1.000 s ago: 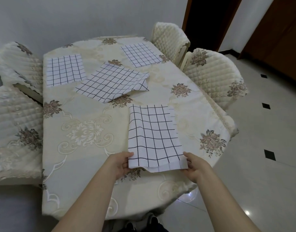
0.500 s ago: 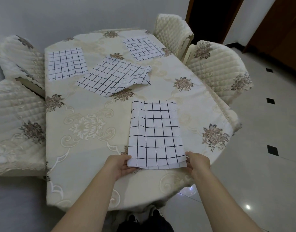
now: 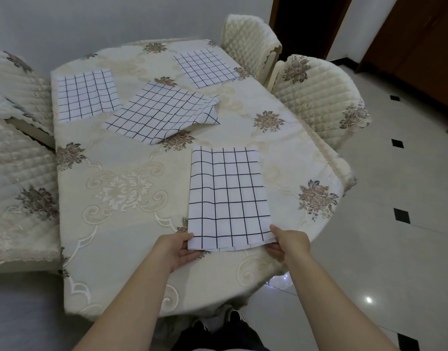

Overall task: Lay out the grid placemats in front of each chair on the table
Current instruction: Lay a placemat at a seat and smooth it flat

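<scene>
Hands pinching near placemat (image 3: pixel 228 198) corners at table (image 3: pixel 121 224) edge: left hand (image 3: pixel 176 249) gripping left corner, right hand (image 3: pixel 290 243) gripping right corner. Placemat lying flat on tablecloth.

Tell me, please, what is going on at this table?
A person is laying grid placemats on the table. The left hand and right hand each pinch a near corner of the nearest placemat, lying at the near end. The far-left placemat and far-right placemat lie at the far end; the middle placemat sits skewed, one corner curled.
</scene>
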The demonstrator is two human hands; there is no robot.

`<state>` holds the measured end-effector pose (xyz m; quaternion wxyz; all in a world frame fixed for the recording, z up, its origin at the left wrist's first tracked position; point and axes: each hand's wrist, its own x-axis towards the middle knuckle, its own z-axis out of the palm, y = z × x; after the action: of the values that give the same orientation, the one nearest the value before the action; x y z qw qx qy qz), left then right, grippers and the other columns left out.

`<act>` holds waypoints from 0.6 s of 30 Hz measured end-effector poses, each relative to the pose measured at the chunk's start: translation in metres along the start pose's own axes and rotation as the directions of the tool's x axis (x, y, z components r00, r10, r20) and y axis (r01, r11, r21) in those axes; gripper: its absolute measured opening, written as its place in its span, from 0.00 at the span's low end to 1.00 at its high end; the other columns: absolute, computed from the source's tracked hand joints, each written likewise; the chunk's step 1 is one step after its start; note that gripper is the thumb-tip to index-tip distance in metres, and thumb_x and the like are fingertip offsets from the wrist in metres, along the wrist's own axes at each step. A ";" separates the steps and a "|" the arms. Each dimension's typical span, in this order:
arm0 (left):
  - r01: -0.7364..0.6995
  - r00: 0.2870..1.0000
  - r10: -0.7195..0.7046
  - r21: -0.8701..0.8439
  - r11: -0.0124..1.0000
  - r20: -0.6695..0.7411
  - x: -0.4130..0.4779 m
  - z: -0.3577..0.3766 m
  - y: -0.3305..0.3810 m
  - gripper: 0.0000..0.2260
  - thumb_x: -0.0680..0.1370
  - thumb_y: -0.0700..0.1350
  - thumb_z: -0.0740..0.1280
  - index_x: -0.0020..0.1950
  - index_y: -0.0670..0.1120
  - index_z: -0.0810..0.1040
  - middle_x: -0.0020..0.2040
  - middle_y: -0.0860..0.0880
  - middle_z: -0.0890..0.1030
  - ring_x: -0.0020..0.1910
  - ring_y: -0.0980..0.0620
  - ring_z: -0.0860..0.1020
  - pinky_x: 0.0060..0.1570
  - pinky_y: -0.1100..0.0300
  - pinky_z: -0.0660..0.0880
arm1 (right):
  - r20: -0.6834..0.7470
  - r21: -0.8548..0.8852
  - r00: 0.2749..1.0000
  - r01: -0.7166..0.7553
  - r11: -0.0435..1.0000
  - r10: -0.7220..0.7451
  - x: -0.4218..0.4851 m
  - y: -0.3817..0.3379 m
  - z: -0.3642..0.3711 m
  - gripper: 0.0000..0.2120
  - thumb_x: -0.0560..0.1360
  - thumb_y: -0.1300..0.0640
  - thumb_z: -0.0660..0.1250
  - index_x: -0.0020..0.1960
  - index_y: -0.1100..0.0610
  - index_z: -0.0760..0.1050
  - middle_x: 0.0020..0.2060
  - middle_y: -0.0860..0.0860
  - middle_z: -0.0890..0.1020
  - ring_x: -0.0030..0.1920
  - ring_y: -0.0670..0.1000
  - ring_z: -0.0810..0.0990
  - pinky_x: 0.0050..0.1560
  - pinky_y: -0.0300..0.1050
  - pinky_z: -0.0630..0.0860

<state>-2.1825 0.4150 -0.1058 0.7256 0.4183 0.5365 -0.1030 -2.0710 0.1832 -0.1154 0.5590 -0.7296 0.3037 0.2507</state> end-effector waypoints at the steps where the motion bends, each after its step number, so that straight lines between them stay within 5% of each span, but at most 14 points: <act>1: -0.002 1.000 0.002 0.001 1.000 0.001 0.001 0.000 0.000 0.04 0.79 0.36 0.63 0.45 0.39 0.75 0.37 0.40 0.82 0.38 0.42 0.79 0.27 0.55 0.79 | -0.015 -0.001 1.000 -0.003 1.000 0.003 0.000 0.000 0.000 0.14 0.68 0.54 0.76 0.32 0.62 0.77 0.33 0.60 0.83 0.40 0.62 0.84 0.48 0.60 0.81; 11: -0.007 1.000 0.007 0.003 1.000 0.015 0.005 -0.003 -0.002 0.04 0.78 0.36 0.63 0.45 0.39 0.76 0.31 0.41 0.83 0.34 0.43 0.81 0.28 0.55 0.80 | 0.050 0.083 0.998 -0.034 0.996 0.030 -0.005 -0.003 0.001 0.06 0.72 0.64 0.71 0.41 0.63 0.75 0.39 0.61 0.80 0.35 0.59 0.81 0.27 0.44 0.79; 18: -0.011 1.000 0.011 0.000 1.000 0.022 0.007 -0.005 -0.001 0.04 0.79 0.35 0.63 0.46 0.37 0.75 0.28 0.41 0.82 0.25 0.45 0.82 0.25 0.54 0.80 | 0.089 0.107 0.994 -0.067 0.992 0.058 -0.010 0.001 -0.005 0.05 0.74 0.64 0.70 0.45 0.63 0.74 0.40 0.62 0.81 0.34 0.58 0.81 0.31 0.47 0.82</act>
<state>-2.1841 0.4201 -0.1131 0.7321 0.4202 0.5260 -0.1037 -2.0783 0.1800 -0.1077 0.6027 -0.6765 0.3156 0.2819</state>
